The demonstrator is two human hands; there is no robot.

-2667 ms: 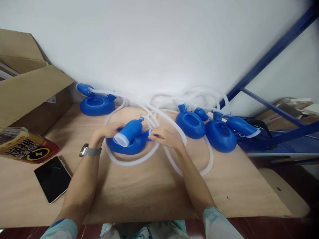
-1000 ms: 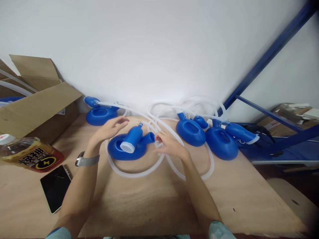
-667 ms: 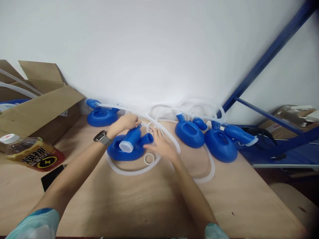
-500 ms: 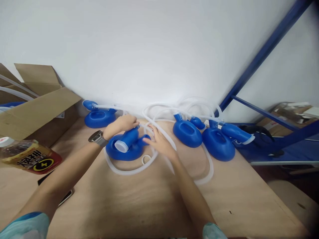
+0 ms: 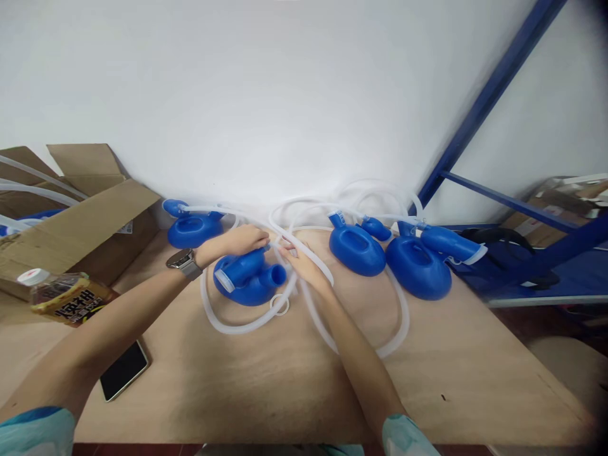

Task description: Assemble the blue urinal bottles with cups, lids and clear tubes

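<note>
My left hand (image 5: 246,239), with a watch on its wrist, is closed around the narrow end of a blue plastic funnel-like cup (image 5: 241,268) with a white rim. Under the cup lies a blue urinal bottle (image 5: 254,292), its round open mouth turned to the right. My right hand (image 5: 304,265) has its fingers closed on a translucent hose (image 5: 285,248) close to the cup's narrow end. Whether hose and cup are joined is hidden by the fingers. A small white ring (image 5: 280,305) rests on the table by the bottle.
More blue urinal bottles (image 5: 357,251) with hoses stand along the wall. At left are an open cardboard box (image 5: 95,221), a drink bottle (image 5: 71,297) and a phone (image 5: 124,370). A blue metal frame (image 5: 494,88) rises beyond the table's right edge.
My right hand has gone from spread fingers by the bottle's mouth to a grip on the hose. The cup has tilted further left, and the bottle's mouth is now uncovered.
</note>
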